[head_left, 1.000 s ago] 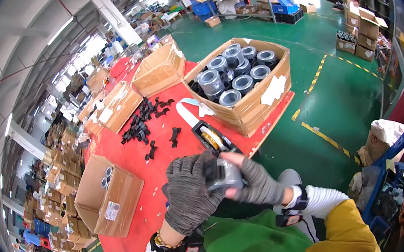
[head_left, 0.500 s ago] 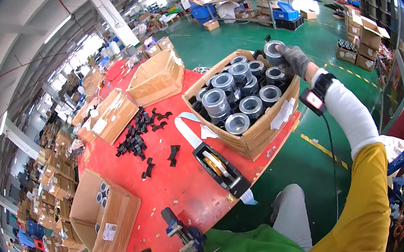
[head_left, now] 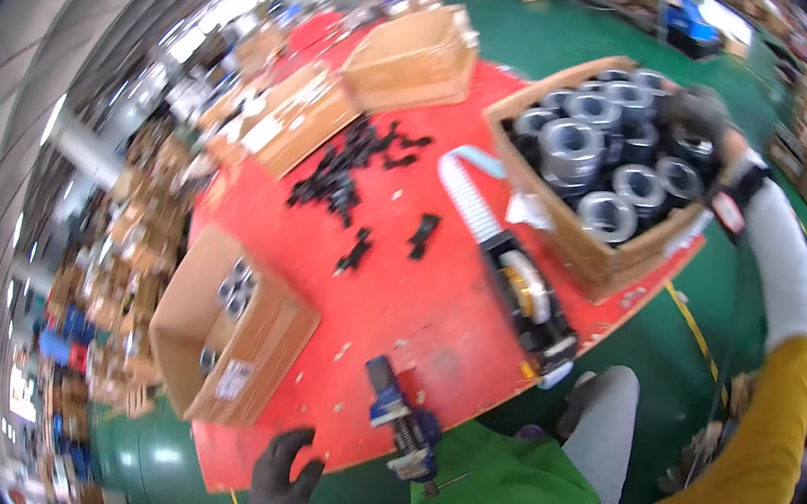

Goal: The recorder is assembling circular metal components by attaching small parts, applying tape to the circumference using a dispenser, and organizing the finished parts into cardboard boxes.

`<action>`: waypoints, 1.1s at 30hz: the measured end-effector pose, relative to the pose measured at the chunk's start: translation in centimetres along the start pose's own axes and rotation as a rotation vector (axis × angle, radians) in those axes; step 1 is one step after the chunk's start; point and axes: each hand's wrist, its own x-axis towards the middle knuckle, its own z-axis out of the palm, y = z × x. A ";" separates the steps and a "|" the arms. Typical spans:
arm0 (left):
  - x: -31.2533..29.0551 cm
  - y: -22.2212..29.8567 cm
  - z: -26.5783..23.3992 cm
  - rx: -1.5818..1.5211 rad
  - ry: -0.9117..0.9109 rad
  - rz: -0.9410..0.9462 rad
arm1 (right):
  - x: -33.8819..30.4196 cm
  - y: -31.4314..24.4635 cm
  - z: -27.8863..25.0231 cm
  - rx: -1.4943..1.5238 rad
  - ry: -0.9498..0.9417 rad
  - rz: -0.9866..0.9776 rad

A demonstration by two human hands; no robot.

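Note:
My right hand (head_left: pixel 697 115), in a grey glove, is at the far right corner of an open cardboard box (head_left: pixel 581 246). Grey and black ring-shaped parts (head_left: pixel 571 150) fill that box, several of them stacked. The hand's fingers are blurred among the parts, so a grip cannot be made out. My left hand (head_left: pixel 285 479), in a dark glove, hangs at the table's near edge with thumb and fingers apart and nothing in it. Closest to it are a small blue bench vise (head_left: pixel 403 423), clamped at the edge, and a cardboard box (head_left: pixel 260 355) with a few ring parts inside.
On the red table (head_left: pixel 387 300) lies a pile of small black curved pieces (head_left: pixel 338 168). A tape dispenser (head_left: pixel 528 303) stands beside the full box. Two more cardboard boxes (head_left: pixel 412 57) are at the back. Green cloth (head_left: pixel 506 486) covers my lap.
The view has swung, shifting the table and boxes rightward. My right hand, earlier on a ring part at the box's far edge, now sits lower over the contents. My left hand has come further into view.

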 end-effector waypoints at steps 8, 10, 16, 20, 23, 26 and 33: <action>6.5 6.3 -2.6 0.160 -0.058 0.074 | -6.9 2.3 4.7 0.401 0.183 -0.181; 7.6 7.0 -3.3 0.161 -0.188 0.158 | -11.1 4.9 2.7 0.209 0.291 -0.312; 11.0 16.6 -5.4 0.173 -0.364 0.181 | -13.5 0.7 0.9 0.514 0.169 -0.234; 10.9 24.1 -6.8 0.126 -0.338 0.177 | -14.8 3.0 -3.8 0.805 0.028 -0.200; 11.5 28.2 -5.6 -0.163 -0.417 0.096 | -17.4 9.0 -5.8 0.926 0.003 0.008; 13.0 30.9 -3.4 -0.128 -0.466 0.147 | -19.5 15.2 -5.4 1.109 -0.105 0.219; 15.8 26.6 3.2 -0.071 -0.250 -0.061 | -19.9 16.1 -4.4 1.091 -0.182 0.395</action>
